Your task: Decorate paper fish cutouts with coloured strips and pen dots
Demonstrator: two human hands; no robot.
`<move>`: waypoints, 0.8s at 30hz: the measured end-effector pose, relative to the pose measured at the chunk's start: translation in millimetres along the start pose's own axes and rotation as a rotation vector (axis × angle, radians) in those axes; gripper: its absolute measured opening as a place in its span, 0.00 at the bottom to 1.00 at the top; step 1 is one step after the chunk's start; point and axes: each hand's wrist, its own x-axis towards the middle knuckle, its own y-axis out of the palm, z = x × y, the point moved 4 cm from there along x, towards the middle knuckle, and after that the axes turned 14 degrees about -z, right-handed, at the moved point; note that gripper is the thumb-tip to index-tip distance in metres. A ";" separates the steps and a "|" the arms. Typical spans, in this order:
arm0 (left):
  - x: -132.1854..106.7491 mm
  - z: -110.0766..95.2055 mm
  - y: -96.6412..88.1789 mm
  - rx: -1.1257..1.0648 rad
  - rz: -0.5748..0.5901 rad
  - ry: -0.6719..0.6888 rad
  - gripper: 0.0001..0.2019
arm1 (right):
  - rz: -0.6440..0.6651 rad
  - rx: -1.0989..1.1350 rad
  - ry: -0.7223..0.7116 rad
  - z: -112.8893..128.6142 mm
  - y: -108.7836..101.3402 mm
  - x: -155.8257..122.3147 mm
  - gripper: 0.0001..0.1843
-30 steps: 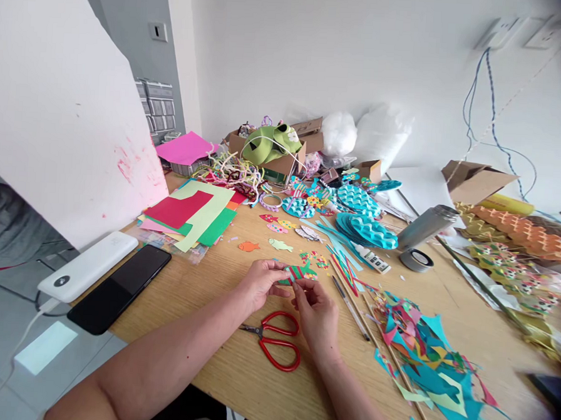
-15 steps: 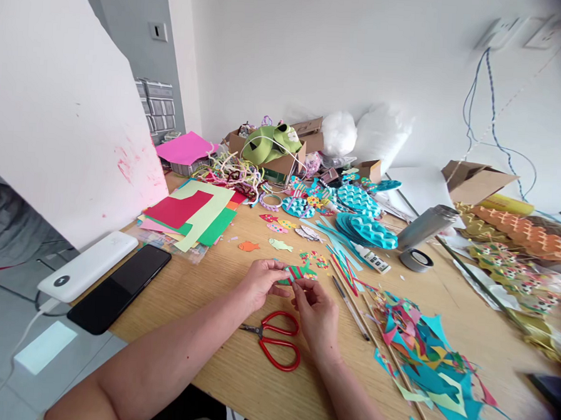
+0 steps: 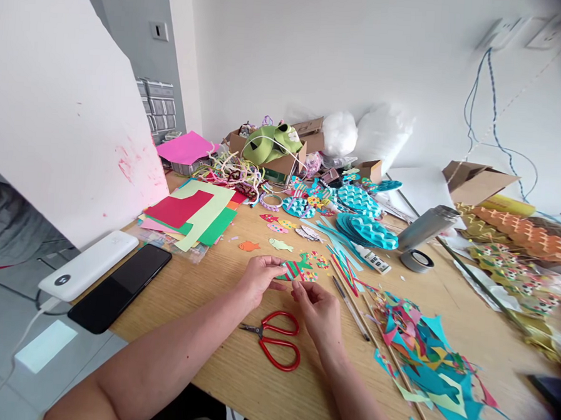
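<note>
My left hand point(image 3: 259, 281) pinches a small red-and-green striped paper fish point(image 3: 294, 270) just above the wooden table point(image 3: 200, 306). A little to the right of it, my right hand point(image 3: 320, 309) has its fingers curled in a pinch, and what they hold is too small to make out. Red-handled scissors point(image 3: 274, 339) lie on the table just below both hands. Small cut-out paper fish point(image 3: 249, 246) lie beyond the hands.
A stack of coloured paper sheets point(image 3: 193, 215), a black phone point(image 3: 119, 287) and a white power bank point(image 3: 87, 265) lie to the left. Paper scraps point(image 3: 423, 355) and thin sticks point(image 3: 350, 308) lie to the right. Teal corrugated shapes point(image 3: 367, 227), a tape roll point(image 3: 416, 260) and boxes sit behind.
My right hand has drawn slightly down and away from the striped fish, which my left hand keeps hold of. Nothing else has moved.
</note>
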 end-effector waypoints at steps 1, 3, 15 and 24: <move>0.0 0.5 0.2 -0.003 0.003 -0.003 0.07 | 0.011 0.026 0.012 -0.9 0.8 0.5 0.26; -0.2 1.4 0.7 -0.009 0.012 -0.005 0.07 | 0.024 0.069 0.046 -4.2 2.2 1.6 0.26; -1.0 2.8 1.8 -0.043 0.012 -0.028 0.08 | 0.030 0.148 0.122 -12.1 2.7 3.2 0.25; -0.6 2.9 1.1 -0.050 0.010 -0.019 0.08 | 0.035 0.144 0.156 -9.5 3.3 3.1 0.26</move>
